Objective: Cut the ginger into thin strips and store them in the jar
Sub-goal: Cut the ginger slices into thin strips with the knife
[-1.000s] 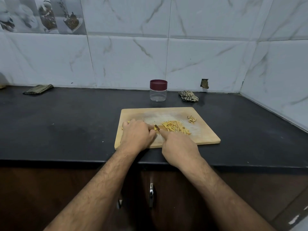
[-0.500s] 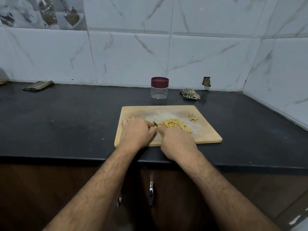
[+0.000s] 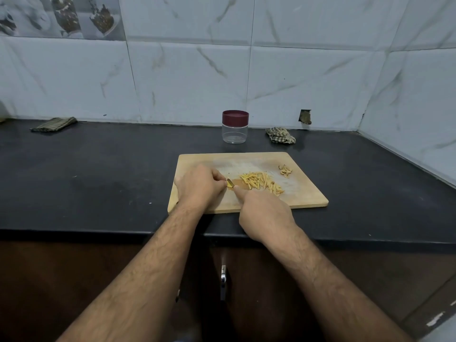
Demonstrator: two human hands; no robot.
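Yellow strips (image 3: 261, 183) are piled on the board (image 3: 306, 193) — none stored. A last ginger piece (image 3: 230, 184) is pinched by the left hand (image 3: 199, 186); the right hand (image 3: 264, 213) is curled round a barely visible knife — the jar (image 3: 235, 127) is lidded.

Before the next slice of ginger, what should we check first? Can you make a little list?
1. Left hand pinches the ginger piece: ok.
2. Right hand grips the knife: cannot tell, the knife is mostly hidden.
3. Left fingertips away from the blade: cannot tell.
4. Cut strips piled aside on the cutting board: ok.
5. Jar open for the strips: not ok, the maroon lid is on.
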